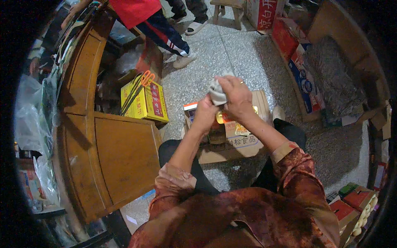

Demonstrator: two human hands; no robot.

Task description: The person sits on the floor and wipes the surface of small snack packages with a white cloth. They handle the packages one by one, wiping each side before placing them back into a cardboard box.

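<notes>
A crumpled pale grey cloth (pixel 218 94) is bunched between my two hands, above the floor in front of me. My left hand (pixel 206 113) grips its lower left end. From the right, my right hand (pixel 237 96) closes over its upper part; a ring shows on one finger. Whether the cloth wraps something cannot be seen. Beneath the hands, a piece of cardboard (pixel 214 157) bearing writing lies between my knees. On it are a shiny gold item (pixel 220 117) and printed packaging (pixel 238 129), partly hidden by my forearms.
A wooden cabinet (pixel 124 148) stands left, beside a yellow carton (pixel 131 96) with an orange-handled tool (pixel 147 78) on top. Ahead are a person's legs (pixel 164 34) and a wooden stool (pixel 228 3). Cartons (pixel 305 82) line the right; red-topped boxes (pixel 343 212) sit lower right.
</notes>
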